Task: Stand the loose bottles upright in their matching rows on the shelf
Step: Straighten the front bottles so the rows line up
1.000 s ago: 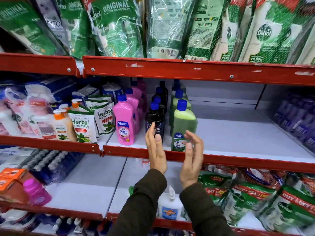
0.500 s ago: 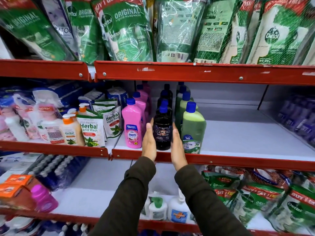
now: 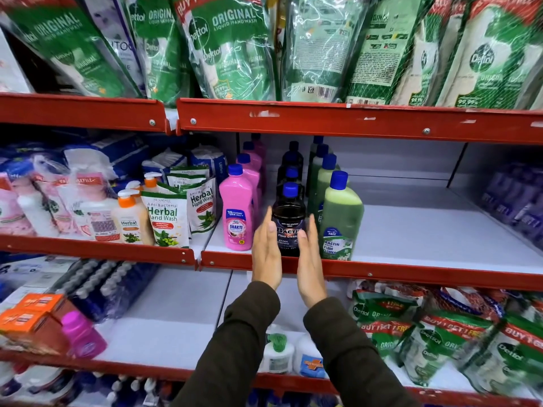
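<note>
Item: dark bottle (image 3: 289, 223), blue cap, label reading "Bactin Floor Cleaner". Location: front of the middle row on the shelf (image 3: 411, 230), at the red front lip (image 3: 382, 270). Condition: upright, label facing out.

Neighbours: pink bottle (image 3: 237, 211) just beside it on the left, heading a pink row; green bottle (image 3: 339, 218) just beside it on the right, heading a green row. Further dark bottles are lined up behind the item. All three rows are seen standing.

Left hand (image 3: 266, 254): flat, fingers straight, set against or very near the item's left flank. Right hand (image 3: 310, 259): flat likewise, at the right flank. Neither is clenched; the item is bracketed between the two palms, not wrapped by fingers. Whether skin is actually pressing on the plastic cannot be told.

Stage, as judged: squaring the item into its row, near completion for this bottle.

Risks noted:
- Tipping forward: the item stands at the very lip; an uneven pull from one palm could carry it over the edge.
- Knock-on: the gaps on both sides are narrow, so a knuckle could be caught on the pink or green bottle on withdrawal and the front of that row toppled.
- Backward push: too firm a shove could be passed down the dark row behind.
- Slip: smooth plastic held only by flat palms is judged a weak hold if lifted.
</note>
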`<state>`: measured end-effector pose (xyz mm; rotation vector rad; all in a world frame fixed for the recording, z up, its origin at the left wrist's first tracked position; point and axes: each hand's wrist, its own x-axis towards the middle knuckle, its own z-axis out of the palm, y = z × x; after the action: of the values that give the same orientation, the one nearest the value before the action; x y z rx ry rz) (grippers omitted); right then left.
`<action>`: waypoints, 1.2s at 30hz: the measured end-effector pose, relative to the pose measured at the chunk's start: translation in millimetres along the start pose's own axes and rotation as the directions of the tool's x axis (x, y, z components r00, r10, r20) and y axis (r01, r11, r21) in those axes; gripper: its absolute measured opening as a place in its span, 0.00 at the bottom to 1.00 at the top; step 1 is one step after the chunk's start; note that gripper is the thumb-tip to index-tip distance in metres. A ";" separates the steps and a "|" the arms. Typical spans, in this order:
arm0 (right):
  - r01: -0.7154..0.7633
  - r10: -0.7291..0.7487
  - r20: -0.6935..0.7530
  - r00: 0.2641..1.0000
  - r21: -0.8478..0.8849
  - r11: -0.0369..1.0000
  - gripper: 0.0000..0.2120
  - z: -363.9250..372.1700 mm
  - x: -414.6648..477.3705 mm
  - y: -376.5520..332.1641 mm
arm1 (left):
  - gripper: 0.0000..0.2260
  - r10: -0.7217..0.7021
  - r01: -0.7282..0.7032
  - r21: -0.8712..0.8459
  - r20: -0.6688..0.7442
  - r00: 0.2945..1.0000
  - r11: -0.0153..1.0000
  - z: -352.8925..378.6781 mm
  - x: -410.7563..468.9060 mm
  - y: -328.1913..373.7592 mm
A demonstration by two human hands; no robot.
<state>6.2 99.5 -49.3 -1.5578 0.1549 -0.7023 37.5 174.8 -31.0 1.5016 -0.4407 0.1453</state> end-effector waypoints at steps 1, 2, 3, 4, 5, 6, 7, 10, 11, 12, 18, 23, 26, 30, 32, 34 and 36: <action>0.009 -0.009 -0.045 0.999 -0.002 1.000 0.29 4.2 -3.7 1.8 | 0.30 0.009 -0.009 0.004 -0.025 1.000 1.000 -0.4 -1.9 -1.2; 0.027 -0.028 -0.101 0.995 -0.010 1.000 0.29 9.6 -9.2 2.7 | 0.31 0.015 -0.015 0.001 -0.064 0.998 1.000 -1.5 -3.3 -4.0; 0.060 -0.063 -0.162 0.985 -0.021 0.998 0.26 16.1 -15.6 2.7 | 0.32 0.022 -0.022 -0.004 -0.107 0.994 1.000 -3.5 -4.7 -5.6; 0.108 -0.112 -0.220 0.969 -0.033 0.994 0.23 23.0 -22.6 1.6 | 0.31 0.031 -0.033 -0.011 -0.153 0.988 0.999 -6.2 -5.3 -7.6; 0.161 -0.167 -0.265 0.950 -0.044 0.986 0.20 30.3 -29.8 -0.6 | 0.31 0.043 -0.048 -0.020 -0.194 0.980 0.999 -10.2 -5.4 -8.3; 0.206 -0.212 -0.284 0.935 -0.053 0.977 0.18 37.2 -35.7 -2.3 | 0.30 0.050 -0.059 -0.029 -0.232 0.971 0.998 -15.0 -4.5 -8.7; 0.238 -0.244 -0.273 0.931 -0.055 0.970 0.16 44.7 -39.7 -3.5 | 0.30 0.049 -0.060 -0.036 -0.263 0.964 0.998 -21.4 -1.7 -8.9; 0.198 -0.192 -0.143 0.971 0.031 0.980 0.16 63.4 -36.0 -4.6 | 0.31 0.033 -0.048 -0.048 -0.272 0.962 0.998 -40.6 13.6 -9.1; 0.145 -0.138 -0.086 0.987 0.072 0.987 0.17 69.3 -31.3 -4.4 | 0.32 0.038 -0.050 -0.041 -0.260 0.965 0.998 -46.7 19.1 -8.2; 0.095 -0.092 -0.026 0.995 0.094 0.991 0.17 74.8 -26.1 -5.7 | 0.33 0.038 -0.048 -0.031 -0.247 0.968 0.998 -52.7 25.0 -8.0; -0.113 0.098 0.143 0.985 0.104 0.988 0.24 99.7 18.1 -6.5 | 0.36 -0.080 0.069 -0.140 -0.075 0.994 0.988 -81.0 52.7 -5.3; -0.137 0.120 0.137 0.983 0.123 0.983 0.23 100.6 21.9 1.1 | 0.28 -0.125 0.126 -0.132 0.015 0.992 0.983 -95.2 52.5 -5.6; -0.125 0.112 0.112 0.987 0.117 0.985 0.19 96.1 16.3 1.4 | 0.28 -0.157 0.156 -0.137 0.002 0.988 0.978 -101.2 46.3 -8.7; -0.126 0.117 0.096 0.988 0.093 0.988 0.21 97.6 5.3 4.3 | 0.28 -0.159 0.150 -0.154 -0.052 0.986 0.977 -105.0 37.1 -9.7; -0.118 0.112 0.075 0.991 0.078 0.990 0.21 99.1 1.8 3.9 | 0.30 -0.141 0.130 -0.159 -0.059 0.988 0.979 -105.0 34.3 -7.7; -0.113 0.109 0.077 0.991 0.056 0.992 0.22 100.1 0.5 2.2 | 0.31 -0.130 0.119 -0.146 -0.063 0.990 0.982 -104.6 32.8 -5.8; -0.108 0.104 0.095 0.990 0.046 0.993 0.23 100.7 -1.1 0.9 | 0.28 -0.116 0.105 -0.122 -0.084 0.990 0.987 -104.3 33.1 -7.2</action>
<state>57.4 186.2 -45.7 -1.5187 0.1484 -0.5455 90.3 270.7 -26.2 1.3947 -0.2873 0.0978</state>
